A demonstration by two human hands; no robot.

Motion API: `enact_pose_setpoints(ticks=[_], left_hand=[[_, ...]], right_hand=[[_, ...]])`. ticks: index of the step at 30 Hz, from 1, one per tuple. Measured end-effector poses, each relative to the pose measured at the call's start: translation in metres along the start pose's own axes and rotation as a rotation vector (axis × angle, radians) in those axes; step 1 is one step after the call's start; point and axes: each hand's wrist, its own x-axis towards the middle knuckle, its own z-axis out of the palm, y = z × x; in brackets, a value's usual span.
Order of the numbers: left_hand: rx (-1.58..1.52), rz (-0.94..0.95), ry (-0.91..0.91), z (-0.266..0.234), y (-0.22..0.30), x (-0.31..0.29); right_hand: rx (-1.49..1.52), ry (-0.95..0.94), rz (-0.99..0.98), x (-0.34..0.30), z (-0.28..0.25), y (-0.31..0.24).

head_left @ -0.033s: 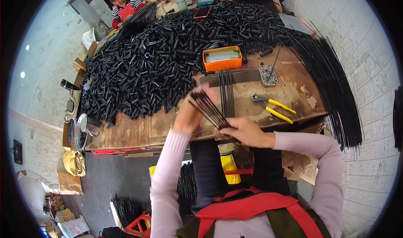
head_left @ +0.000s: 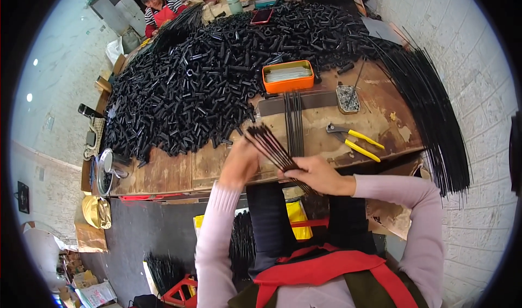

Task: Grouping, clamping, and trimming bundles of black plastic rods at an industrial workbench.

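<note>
A bundle of thin black rods (head_left: 278, 154) slants over the near edge of the table. My right hand (head_left: 319, 176) is closed round its lower part, thumb on top. At the upper end, my left hand (head_left: 239, 160) holds the bundle from the left, its fingers partly hidden behind the rods. More thin black rods (head_left: 294, 124) lie in a row on the table, just beyond my hands. To the right rest cutting pliers (head_left: 361, 142) with yellow handles.
A big heap of short black tubular parts (head_left: 179, 96) covers the table's left and back. Beyond the row stands an orange box (head_left: 288, 85) of pale thin pieces, with a small tray (head_left: 348, 98) nearby. Long black rods (head_left: 435, 128) overhang the right edge. A person (head_left: 160, 9) sits far left.
My left hand has come down and nearer to me, and its blurred fingers have moved behind the rods. My right hand keeps its hold, shifted only slightly.
</note>
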Motion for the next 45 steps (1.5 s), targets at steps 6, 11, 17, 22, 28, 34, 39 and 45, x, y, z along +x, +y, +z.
enact_pose_setpoints(ticks=[6, 11, 17, 22, 28, 34, 39, 45], left_hand=[[0.533, 0.150, 0.197, 0.097, 0.046, -0.068], [0.394, 0.231, 0.094, 0.130, 0.061, -0.072], [0.406, 0.264, -0.002, 0.125, 0.051, -0.073], [0.399, 0.240, -0.105, 0.121, 0.046, -0.072], [0.420, 0.206, -0.215, 0.125, 0.048, -0.070], [0.445, 0.154, -0.212, 0.125, 0.062, -0.073], [0.436, 0.225, -0.208, 0.131, 0.057, -0.071], [0.436, 0.212, -0.059, 0.131, 0.055, -0.072]], right_hand=[[-0.023, 0.085, -0.189, 0.003, 0.005, -0.009], [-0.016, 0.082, -0.242, -0.004, 0.005, 0.021], [-0.141, -0.136, -0.216, -0.009, -0.035, -0.023], [-0.520, -0.033, -0.292, 0.068, -0.122, -0.031], [-0.754, 0.173, -0.210, 0.200, -0.162, 0.034], [-0.958, 0.126, -0.064, 0.224, -0.151, 0.047], [-0.849, 0.168, -0.199, 0.208, -0.166, 0.021], [-0.441, 0.231, -0.331, 0.105, -0.122, -0.085]])
